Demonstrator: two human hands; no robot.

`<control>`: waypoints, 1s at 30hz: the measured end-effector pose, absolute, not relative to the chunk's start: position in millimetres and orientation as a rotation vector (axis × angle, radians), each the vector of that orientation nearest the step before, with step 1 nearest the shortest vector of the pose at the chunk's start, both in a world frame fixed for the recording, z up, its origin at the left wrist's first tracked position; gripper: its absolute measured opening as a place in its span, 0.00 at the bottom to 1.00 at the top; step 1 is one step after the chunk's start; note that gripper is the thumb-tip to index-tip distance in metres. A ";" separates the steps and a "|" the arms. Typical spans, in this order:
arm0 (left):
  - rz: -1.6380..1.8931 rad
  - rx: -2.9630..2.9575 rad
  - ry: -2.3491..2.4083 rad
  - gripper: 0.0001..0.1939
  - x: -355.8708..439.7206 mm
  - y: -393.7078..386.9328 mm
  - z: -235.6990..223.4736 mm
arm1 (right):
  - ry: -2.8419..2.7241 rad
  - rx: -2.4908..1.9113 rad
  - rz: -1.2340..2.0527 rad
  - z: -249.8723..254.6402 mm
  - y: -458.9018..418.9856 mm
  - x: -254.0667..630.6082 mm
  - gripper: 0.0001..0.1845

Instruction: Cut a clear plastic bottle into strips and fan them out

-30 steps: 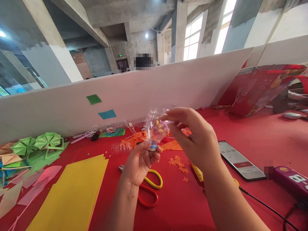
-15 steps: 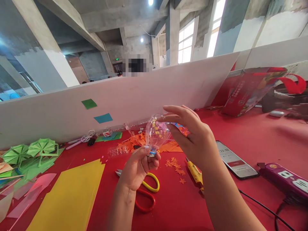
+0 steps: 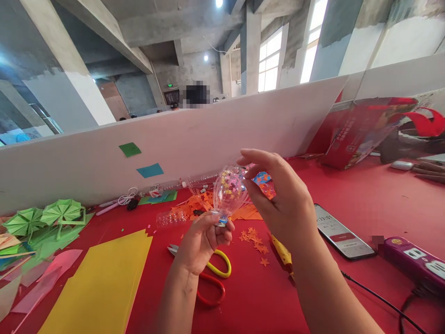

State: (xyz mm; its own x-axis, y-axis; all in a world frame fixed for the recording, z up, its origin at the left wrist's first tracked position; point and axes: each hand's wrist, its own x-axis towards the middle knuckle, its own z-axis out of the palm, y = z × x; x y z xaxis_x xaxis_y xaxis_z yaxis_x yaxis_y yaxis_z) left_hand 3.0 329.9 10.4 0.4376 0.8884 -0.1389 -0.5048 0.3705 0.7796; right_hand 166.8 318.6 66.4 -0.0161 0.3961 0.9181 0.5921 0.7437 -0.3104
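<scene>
A clear plastic bottle top (image 3: pixel 229 199), cut off and flaring upward from its neck, is in front of me. My left hand (image 3: pixel 205 236) pinches it by the blue-and-white neck. At the upper right of the flare, my right hand (image 3: pixel 278 190) has its thumb and curled fingers around the thin edge. Small yellow and pink stars show in the flare; I cannot tell whether they are inside or behind it. Scissors (image 3: pixel 214 297) with one red and one yellow handle lie under my left wrist. Orange paper stars (image 3: pixel 253 239) are scattered between my hands.
Yellow paper sheets (image 3: pixel 100 278) lie at left, beside green folded paper umbrellas (image 3: pixel 60 212). Right of my forearm are a phone (image 3: pixel 344 232) and a purple power strip (image 3: pixel 413 257). A yellow glue gun (image 3: pixel 282 250) is partly hidden by my arm. A white partition (image 3: pixel 194 134) stands behind.
My right fingers have drawn back from over the flare's opening to its right edge. The stars in it show more fully. My left hand keeps its hold on the neck.
</scene>
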 end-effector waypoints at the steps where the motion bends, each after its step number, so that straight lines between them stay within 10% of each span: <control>1: 0.974 0.725 0.613 0.09 3.1 329.8 10.5 | -1.621 -0.797 -0.193 66.1 318.4 165.9 0.25; 18: 1.301 0.544 0.478 0.06 0.6 330.8 18.9 | -1.588 -0.556 1.116 63.2 313.3 146.0 0.11; 30: 1.534 0.646 0.509 0.06 7.3 334.8 11.4 | -1.782 -0.838 0.118 43.1 324.5 114.0 0.19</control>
State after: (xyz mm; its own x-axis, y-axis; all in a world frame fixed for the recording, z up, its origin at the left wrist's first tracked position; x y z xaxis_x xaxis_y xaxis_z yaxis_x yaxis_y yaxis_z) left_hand 7.3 334.8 11.4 -0.0080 0.9956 0.0937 -0.7419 -0.0687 0.6670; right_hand 114.0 324.5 43.1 -0.1400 0.5887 0.7961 0.4785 0.7442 -0.4661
